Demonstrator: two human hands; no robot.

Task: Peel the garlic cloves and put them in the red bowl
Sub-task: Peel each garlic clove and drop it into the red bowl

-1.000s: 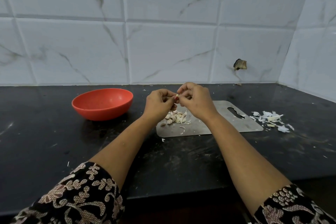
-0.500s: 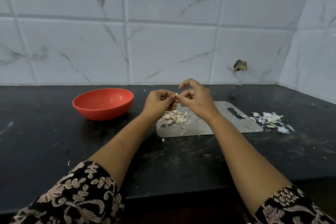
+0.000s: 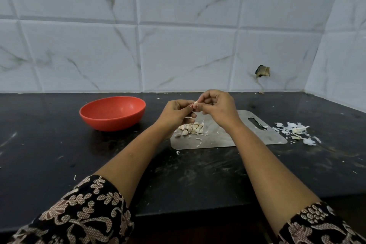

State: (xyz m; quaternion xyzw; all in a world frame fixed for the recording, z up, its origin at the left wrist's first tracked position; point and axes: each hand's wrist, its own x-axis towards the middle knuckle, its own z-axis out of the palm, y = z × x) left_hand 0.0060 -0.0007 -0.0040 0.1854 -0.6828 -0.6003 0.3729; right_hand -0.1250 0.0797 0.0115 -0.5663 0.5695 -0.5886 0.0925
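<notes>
Head view. I hold both hands raised above the far end of the steel cutting board point(image 3: 227, 138), fingertips meeting.

1. Left hand point(image 3: 175, 112): fingers curled, thumb and forefinger pinching a single garlic clove point(image 3: 195, 102). Only the pale tip of the clove shows between the two hands.
2. Right hand point(image 3: 219, 108): fingers curled in, fingertips closed on the same clove from the opposite side. I cannot tell how much skin remains on it; the part held is hidden.
3. Pile of garlic cloves point(image 3: 191, 128): lies on the board directly below the left hand, close together, with loose flakes beside it.
4. Red bowl point(image 3: 111, 123): stands on the black countertop point(image 3: 59, 154), well to the left of the left hand. No cloves are visible in the part of its interior that I can see.
5. Heap of peel scraps point(image 3: 293, 130): lies on the countertop beyond the board's handle end, to the right of the right hand.

Step in hand, by my judgement: stripping the skin from one clove. The task looks to be at an early stage.

The next move calls for a firm left-hand pinch while the right fingertips pull the skin away. The bare clove then goes leftward to the bowl and the skin is dropped clear of the pile.
</notes>
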